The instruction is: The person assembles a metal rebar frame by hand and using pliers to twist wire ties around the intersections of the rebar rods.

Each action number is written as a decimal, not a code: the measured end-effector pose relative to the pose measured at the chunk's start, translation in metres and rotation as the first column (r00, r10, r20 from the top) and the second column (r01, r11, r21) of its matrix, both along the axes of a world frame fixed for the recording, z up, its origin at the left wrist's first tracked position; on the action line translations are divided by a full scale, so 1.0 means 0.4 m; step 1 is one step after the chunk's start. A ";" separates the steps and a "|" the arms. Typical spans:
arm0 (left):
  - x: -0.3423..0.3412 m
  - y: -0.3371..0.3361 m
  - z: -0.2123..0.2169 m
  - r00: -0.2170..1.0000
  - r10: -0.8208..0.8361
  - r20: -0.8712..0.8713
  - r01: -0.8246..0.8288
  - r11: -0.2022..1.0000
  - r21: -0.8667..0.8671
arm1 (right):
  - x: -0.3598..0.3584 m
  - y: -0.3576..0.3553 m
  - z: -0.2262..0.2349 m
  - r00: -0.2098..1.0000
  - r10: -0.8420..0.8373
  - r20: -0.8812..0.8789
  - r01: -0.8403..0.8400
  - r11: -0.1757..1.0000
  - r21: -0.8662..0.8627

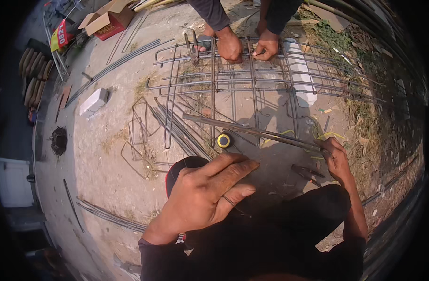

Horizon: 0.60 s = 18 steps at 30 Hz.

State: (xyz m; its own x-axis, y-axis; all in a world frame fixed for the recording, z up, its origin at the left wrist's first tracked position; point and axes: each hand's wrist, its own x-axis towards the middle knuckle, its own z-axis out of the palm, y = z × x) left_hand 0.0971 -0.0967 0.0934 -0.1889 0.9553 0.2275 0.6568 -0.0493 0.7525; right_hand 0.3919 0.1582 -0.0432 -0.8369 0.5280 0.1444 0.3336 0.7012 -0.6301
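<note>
Sign (60, 36), red and yellow: standing at far left, bearing large pale digits, the only clearly readable figures here.

White block (93, 102): lying on the ground; any marking is not showing clearly.

Cardboard box (112, 23): sitting with flaps open, its red side carrying pale lettering.

Left hand (205, 187): hovering half-curled, palm side turned right, a gap showing between thumb and fingers. A thin wire (236, 207) is showing beneath the thumb; whether the hand is gripping it, cannot tell.

Tape measure (224, 140), yellow ring, black centre: lying beyond the left fingertips, showing no readable label.

Co-worker's hands (267, 46): working at the far side of the steel cage (254, 86), whose long bars are running crosswise.

Rod bundle (270, 135), dark, slender: slanting from upper left to lower right, passing beyond the left hand and standing apart from it. Its free end is pointing toward the left, appearing in front of the cage's near side; whether it is touching, cannot tell.

Pliers (308, 173), dark-handled: lying nearer the body than the bundle, beside the right hand.

Right hand (335, 157): closing firmly round the bundle's right end, being much the nearer hand to it.
</note>
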 end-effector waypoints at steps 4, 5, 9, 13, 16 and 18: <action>0.063 0.066 -0.061 0.935 -0.162 -0.314 0.110 0.978 -0.179 | 0.262 -0.083 -0.211 0.940 -0.324 0.106 0.338 0.924 -0.179; 0.081 0.087 -0.061 0.935 -0.165 -0.312 0.100 0.971 -0.215 | 0.333 -0.107 -0.258 0.903 -0.417 0.099 0.428 0.866 -0.259; 0.138 0.157 -0.072 0.920 -0.203 -0.336 0.112 0.956 -0.270 | 0.498 -0.190 -0.350 0.742 -0.603 0.293 0.671 0.672 -0.314; 0.168 0.164 -0.062 0.952 -0.165 -0.257 0.065 0.932 -0.357 | 0.405 -0.179 -0.360 0.736 -0.635 0.234 0.677 0.689 -0.259; 0.165 0.159 -0.057 0.961 -0.133 -0.243 0.038 0.932 -0.360 | 0.331 -0.117 -0.360 0.733 -0.606 0.309 0.679 0.681 -0.275; 0.155 0.148 -0.064 0.951 -0.127 -0.280 0.030 0.945 -0.325 | 0.299 -0.082 -0.339 0.711 -0.620 0.333 0.703 0.624 -0.340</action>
